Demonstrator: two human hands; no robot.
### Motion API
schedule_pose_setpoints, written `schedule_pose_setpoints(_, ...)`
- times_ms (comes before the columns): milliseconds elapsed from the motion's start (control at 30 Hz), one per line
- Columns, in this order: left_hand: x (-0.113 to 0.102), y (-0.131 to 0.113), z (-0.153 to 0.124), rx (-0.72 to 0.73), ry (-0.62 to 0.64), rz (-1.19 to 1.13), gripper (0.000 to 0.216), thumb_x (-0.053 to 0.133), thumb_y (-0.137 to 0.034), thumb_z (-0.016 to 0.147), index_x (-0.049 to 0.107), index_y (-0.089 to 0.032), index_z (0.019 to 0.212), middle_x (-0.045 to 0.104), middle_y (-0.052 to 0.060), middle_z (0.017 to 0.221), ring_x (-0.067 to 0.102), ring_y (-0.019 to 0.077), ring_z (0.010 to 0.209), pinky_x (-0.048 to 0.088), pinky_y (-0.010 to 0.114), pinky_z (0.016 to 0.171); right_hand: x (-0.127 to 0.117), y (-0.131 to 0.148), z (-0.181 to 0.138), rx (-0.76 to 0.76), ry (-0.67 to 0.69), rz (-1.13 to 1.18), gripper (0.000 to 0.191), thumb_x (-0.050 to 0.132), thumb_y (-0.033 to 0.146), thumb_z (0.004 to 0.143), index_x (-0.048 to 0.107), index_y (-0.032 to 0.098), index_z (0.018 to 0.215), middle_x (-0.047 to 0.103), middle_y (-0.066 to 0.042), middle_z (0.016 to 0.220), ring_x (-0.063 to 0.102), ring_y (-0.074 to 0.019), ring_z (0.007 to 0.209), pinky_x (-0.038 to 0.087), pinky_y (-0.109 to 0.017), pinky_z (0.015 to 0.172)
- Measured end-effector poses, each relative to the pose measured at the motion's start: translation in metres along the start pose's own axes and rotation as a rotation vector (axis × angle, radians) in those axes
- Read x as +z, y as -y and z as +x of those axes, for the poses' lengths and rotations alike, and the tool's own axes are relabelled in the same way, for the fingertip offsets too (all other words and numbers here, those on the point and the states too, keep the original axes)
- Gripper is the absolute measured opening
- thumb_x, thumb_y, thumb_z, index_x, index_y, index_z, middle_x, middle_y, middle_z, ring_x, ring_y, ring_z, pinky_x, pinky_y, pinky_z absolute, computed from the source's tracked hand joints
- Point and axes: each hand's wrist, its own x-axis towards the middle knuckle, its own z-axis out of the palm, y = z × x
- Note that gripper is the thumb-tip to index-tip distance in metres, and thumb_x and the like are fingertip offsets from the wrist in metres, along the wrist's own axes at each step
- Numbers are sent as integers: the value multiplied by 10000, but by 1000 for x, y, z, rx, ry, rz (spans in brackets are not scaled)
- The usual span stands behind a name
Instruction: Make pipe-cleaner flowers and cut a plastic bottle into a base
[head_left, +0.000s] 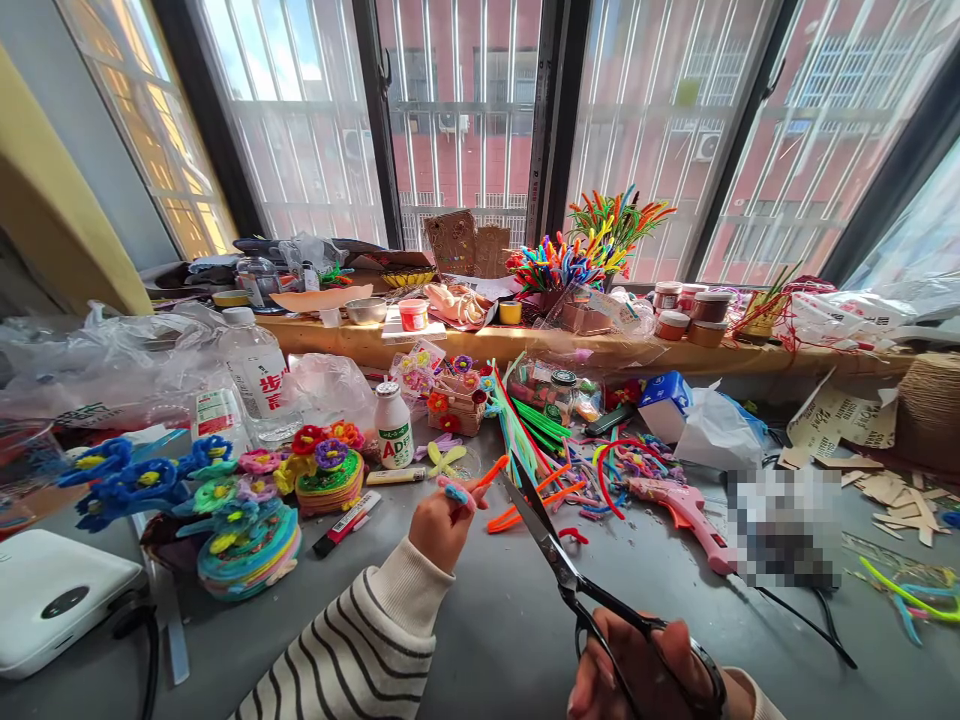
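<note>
My left hand (442, 520) is closed in a pinch on an orange pipe cleaner (491, 472), whose free end points up and to the right. A small pink and blue fuzzy piece (455, 490) shows at the fingers of that hand. My right hand (637, 660) is wrapped round the handles of black-handled scissors (566, 575). Their blades are parted and point up and left, close to the pipe cleaner's tip; whether they touch it I cannot tell. Behind the blades, more orange pipe cleaners (521, 516) lie on the grey table (495, 640).
A pink glue gun (694, 515) lies on the right, its cord trailing forward. Pipe-cleaner flowers (240, 500) stand on the left beside a white device (64, 600). Farther back are a white bottle (393, 425), a large plastic bottle (259, 380) and loose pipe cleaners (645, 470).
</note>
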Motion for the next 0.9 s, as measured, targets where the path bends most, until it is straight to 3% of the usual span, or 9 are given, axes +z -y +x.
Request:
schedule_pose_setpoints(167,1,-1,-1,312,72,65,248,367,-201,770,603,-131,745,634,62,635,574,123,577,468,218,556,-4,-3,1,-42,-3,91,572,455,677,551,480,146,762,591,-124,886,560,-210,820,394,-295,660)
schedule_pose_setpoints(267,0,-5,-2,413,133,49,265,339,-205,782,590,-134,830,624,64,654,574,124,599,468,216,557,-3,-2,1,-70,-28,83,584,445,683,552,488,142,767,589,-122,872,560,-205,808,390,-283,644)
schedule_pose_setpoints(400,0,-5,-4,427,151,86,271,315,-156,773,579,-151,833,633,73,755,581,137,694,469,229,602,1,3,0,-86,-54,2,555,451,666,570,485,134,725,581,-129,834,556,-212,784,383,-299,646)
schedule_pose_setpoints(533,2,-4,-4,420,155,171,300,301,-142,770,585,-158,673,616,57,644,565,132,597,455,220,533,1,8,-2,-145,-96,14,554,438,673,570,486,146,734,569,-109,842,541,-215,791,379,-333,677)
schedule_pose_setpoints(733,0,-13,-2,527,227,200,314,277,-127,793,584,-182,837,576,22,599,485,101,520,403,196,502,2,11,-1,-161,-62,-37,611,398,719,535,474,148,740,546,-109,836,525,-204,758,365,-350,698)
schedule_pose_setpoints(900,-2,-15,-2,518,279,206,302,298,-107,778,582,-200,821,593,14,629,490,99,532,406,193,525,6,16,-2,-173,-56,-68,620,395,737,509,452,153,709,528,-99,793,512,-188,717,372,-343,684)
